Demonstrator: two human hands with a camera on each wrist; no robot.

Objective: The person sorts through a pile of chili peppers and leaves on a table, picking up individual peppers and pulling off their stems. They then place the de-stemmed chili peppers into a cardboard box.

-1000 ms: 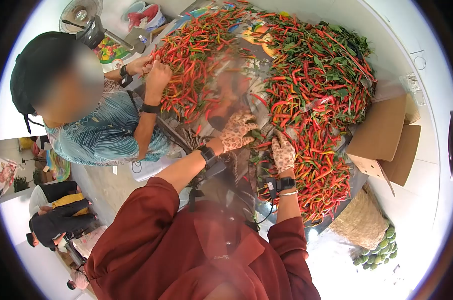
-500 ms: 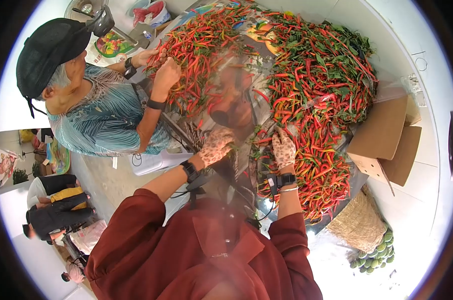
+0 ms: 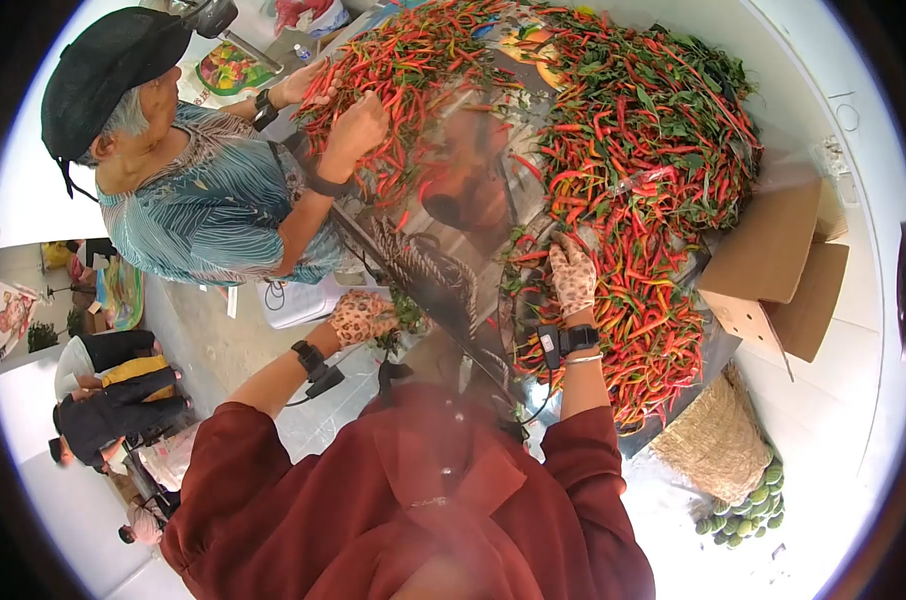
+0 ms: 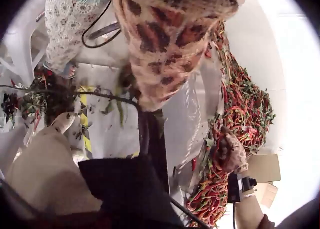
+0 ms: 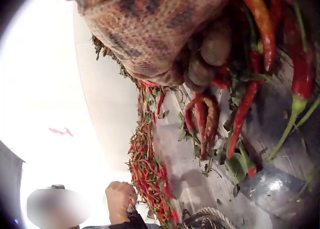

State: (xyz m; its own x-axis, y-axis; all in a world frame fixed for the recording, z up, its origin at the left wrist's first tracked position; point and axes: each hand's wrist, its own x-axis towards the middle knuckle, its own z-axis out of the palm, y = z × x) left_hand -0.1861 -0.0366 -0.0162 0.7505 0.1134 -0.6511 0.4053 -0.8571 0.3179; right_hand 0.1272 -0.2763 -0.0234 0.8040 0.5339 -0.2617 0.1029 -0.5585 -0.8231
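My gloved left hand [image 3: 365, 317], in a leopard-print glove, is past the near edge of the table, left of the rope. Green leaves [image 3: 408, 312] show right at its fingertips; the left wrist view has a blurred green scrap [image 4: 120, 101] beside that hand. Whether the fingers grip the leaves I cannot tell. My gloved right hand [image 3: 575, 275] is at the inner edge of the large chili pile [image 3: 638, 215]. Its curled fingertips [image 5: 215, 46] hold red chili peppers [image 5: 201, 116], whose lower parts stick out beneath them in the right wrist view.
Across the table a person [image 3: 198, 205] in a patterned shirt handles a second chili pile [image 3: 408, 75]. A coiled rope [image 3: 428, 265] lies along the table edge. An open cardboard box [image 3: 763, 255] stands at the right, with a woven sack [image 3: 708, 435] and green round produce [image 3: 748, 510] below.
My left hand has drawn back from the table's middle, leftward and toward me, past the table edge. My right hand stays at the pile edge. The head view has shifted slightly.
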